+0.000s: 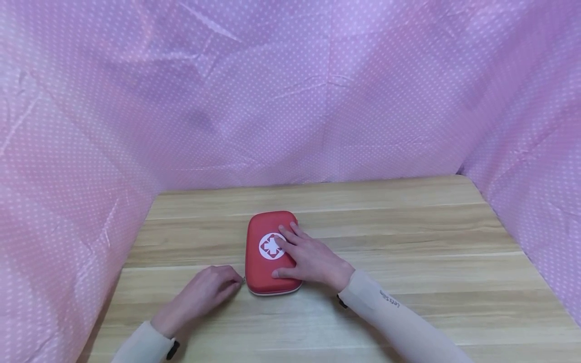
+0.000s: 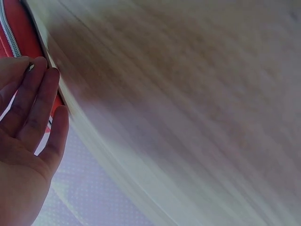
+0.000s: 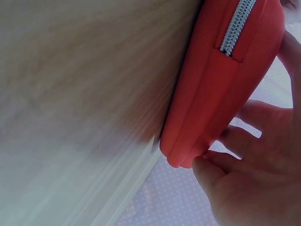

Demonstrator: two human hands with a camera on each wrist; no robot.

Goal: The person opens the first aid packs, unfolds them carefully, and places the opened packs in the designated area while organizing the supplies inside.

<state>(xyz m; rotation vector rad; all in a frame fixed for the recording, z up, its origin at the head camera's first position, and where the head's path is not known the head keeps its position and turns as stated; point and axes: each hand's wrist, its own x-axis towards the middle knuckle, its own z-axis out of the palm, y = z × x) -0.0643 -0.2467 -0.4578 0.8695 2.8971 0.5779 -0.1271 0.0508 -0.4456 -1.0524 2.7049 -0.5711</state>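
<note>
A red zippered first-aid case [image 1: 260, 275] lies flat on the wooden table, its white cross emblem [image 1: 268, 247] facing up. At its near left corner, my left hand [image 1: 206, 292] pinches the small metal zipper pull [image 2: 31, 67] between thumb and index finger. The silver zipper [image 2: 10, 35] runs along the case's side in the left wrist view. My right hand [image 1: 313, 259] rests on the lid's right part with fingers spread, partly covering the emblem. In the right wrist view, the zipper [image 3: 237, 26] ends partway along the red side.
The wood-grain table [image 1: 399, 227] extends to both sides of the case. Pink polka-dot cloth [image 1: 290, 101] hangs behind the table and along its left and right sides. Both forearms wear light sleeves [image 1: 395, 312].
</note>
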